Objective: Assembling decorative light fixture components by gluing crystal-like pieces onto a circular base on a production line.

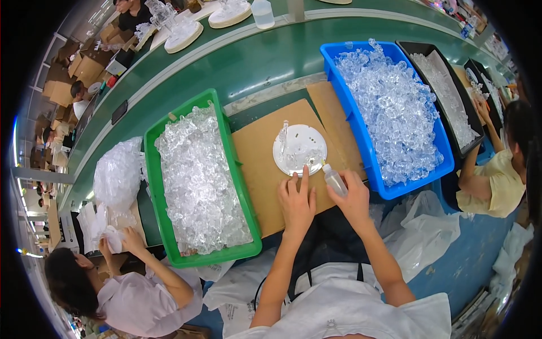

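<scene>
A long green bench (248,62) curves across the far side, with a brown cardboard sheet (262,164) laid on its near edge. Left of the cardboard a green bin (155,169) is heaped with clear plastic pieces; right of it a blue bin (361,135) holds more, and a black tray (471,121) sits farther right. A white round disc (299,150) lies in the middle of the cardboard, a few clear pieces standing on it. The left hand (296,203) rests flat, fingers released, its fingertips on the disc's near rim. The right hand (353,200) is clenched around a small clear squeeze bottle (334,181), the nozzle pointing at the disc's right edge
</scene>
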`<state>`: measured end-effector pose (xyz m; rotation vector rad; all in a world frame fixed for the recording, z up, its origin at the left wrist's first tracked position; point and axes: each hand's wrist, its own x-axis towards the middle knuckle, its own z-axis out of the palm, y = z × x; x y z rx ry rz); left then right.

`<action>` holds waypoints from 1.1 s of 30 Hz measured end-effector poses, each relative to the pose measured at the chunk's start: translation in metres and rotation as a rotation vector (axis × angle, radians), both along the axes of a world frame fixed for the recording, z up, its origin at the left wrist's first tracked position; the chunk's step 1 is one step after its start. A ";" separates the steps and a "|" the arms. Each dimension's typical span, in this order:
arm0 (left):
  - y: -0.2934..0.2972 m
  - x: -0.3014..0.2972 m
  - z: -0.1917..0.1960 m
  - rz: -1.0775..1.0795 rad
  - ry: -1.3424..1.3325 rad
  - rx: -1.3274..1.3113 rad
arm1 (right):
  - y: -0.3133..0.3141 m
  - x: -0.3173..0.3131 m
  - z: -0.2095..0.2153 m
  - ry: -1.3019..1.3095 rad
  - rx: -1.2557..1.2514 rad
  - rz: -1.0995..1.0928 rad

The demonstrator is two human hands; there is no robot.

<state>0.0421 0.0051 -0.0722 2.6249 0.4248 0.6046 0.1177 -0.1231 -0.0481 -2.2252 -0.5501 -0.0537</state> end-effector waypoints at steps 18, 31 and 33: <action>0.002 0.001 0.003 -0.021 0.001 0.000 | 0.007 -0.021 0.000 0.028 0.021 0.016; 0.001 0.003 0.003 -0.026 -0.002 -0.009 | 0.003 -0.023 0.000 0.098 0.026 0.039; 0.000 0.003 0.007 -0.007 0.029 -0.049 | 0.001 -0.021 -0.003 0.107 0.052 0.056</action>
